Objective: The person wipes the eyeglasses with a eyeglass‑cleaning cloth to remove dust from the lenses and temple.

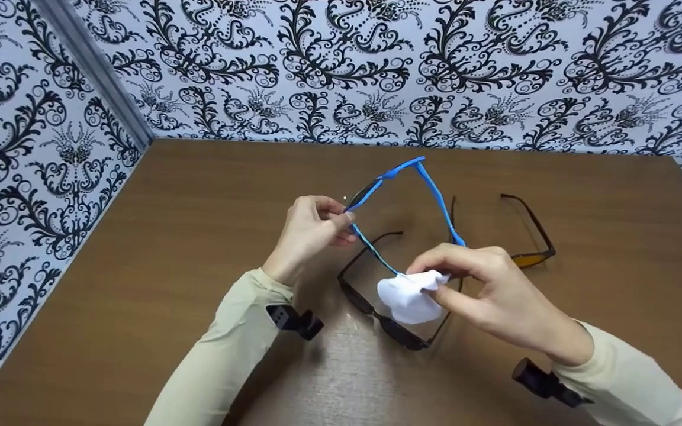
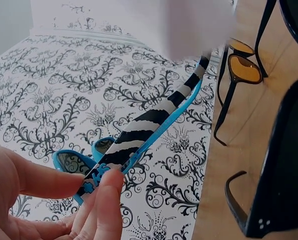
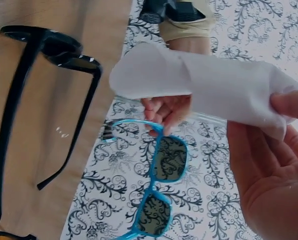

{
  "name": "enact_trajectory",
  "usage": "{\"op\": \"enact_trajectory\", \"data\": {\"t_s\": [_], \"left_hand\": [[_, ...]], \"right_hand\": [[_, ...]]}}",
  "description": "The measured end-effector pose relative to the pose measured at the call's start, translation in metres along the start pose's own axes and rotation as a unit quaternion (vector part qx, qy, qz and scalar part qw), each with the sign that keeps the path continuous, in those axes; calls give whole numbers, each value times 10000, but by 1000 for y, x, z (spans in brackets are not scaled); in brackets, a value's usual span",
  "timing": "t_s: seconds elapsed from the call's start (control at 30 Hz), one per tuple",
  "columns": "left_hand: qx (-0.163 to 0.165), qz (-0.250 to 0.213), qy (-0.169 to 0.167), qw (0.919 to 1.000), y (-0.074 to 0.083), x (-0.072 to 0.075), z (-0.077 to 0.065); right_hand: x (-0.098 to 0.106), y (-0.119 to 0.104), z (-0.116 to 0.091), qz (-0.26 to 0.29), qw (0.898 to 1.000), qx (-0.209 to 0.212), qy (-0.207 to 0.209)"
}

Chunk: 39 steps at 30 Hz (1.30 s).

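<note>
My left hand (image 1: 314, 229) pinches blue-framed sunglasses (image 1: 436, 192) near a hinge, between thumb and fingers, above the table. Their arms are unfolded, and the lenses (image 3: 170, 159) look dark green in the right wrist view. A black-and-white zebra pattern covers the outer side of the temple arm (image 2: 148, 125) nearest me. A white cloth (image 1: 409, 300) is gripped by my right hand (image 1: 498, 293) between thumb and fingers. It meets the tip of that striped arm in the head view; whether it wraps the tip is hidden.
Black sunglasses (image 1: 401, 335) lie below the hands on the brown wooden table (image 1: 199, 177), arms unfolded. Farther right are dark-framed glasses with orange lenses (image 1: 529, 260), partly behind my right hand. Patterned panels (image 1: 376, 71) enclose the table's back and left side.
</note>
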<state>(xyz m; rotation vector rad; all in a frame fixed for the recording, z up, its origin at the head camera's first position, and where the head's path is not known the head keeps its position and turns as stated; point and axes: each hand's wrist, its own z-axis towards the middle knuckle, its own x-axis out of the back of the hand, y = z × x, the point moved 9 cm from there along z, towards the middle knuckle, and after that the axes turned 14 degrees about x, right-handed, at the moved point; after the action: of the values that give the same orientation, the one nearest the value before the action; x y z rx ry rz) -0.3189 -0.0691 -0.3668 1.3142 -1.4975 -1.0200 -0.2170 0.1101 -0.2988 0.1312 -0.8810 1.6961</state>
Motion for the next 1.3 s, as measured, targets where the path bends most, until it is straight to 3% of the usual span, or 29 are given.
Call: {"op": "enact_trajectory", "data": {"t_s": [0.1,0.17,0.3,0.43,0.6,0.8,1.03,1.3], "left_hand": [[-67,31,-66,10000,1,-3,-2],[-102,61,-110,9999,2,-5,-5],[-147,46,-205,9997,5,-10,-9],[-217,87,-204,9995,7,-13,-13],[-360,415,-111,9984,6,-16,-16],[-508,888,2,9948,4,-23,-18],[-678,744,-11,9949,7,-30,-22],[-723,1000,87,9923,5,-28,-21]], "right_hand": [[-2,6,-2,-669,9977,25,-103],[-3,8,-4,-1324,9909,163,-185],[-6,8,-9,-2689,9607,588,-354],[-14,10,-9,-3421,9353,777,-471],[-25,13,-6,-3820,9193,808,-495],[-32,20,5,-3969,9150,627,-357],[-33,18,20,-4296,9005,663,-111],[-31,14,12,-4117,9079,667,-423]]}}
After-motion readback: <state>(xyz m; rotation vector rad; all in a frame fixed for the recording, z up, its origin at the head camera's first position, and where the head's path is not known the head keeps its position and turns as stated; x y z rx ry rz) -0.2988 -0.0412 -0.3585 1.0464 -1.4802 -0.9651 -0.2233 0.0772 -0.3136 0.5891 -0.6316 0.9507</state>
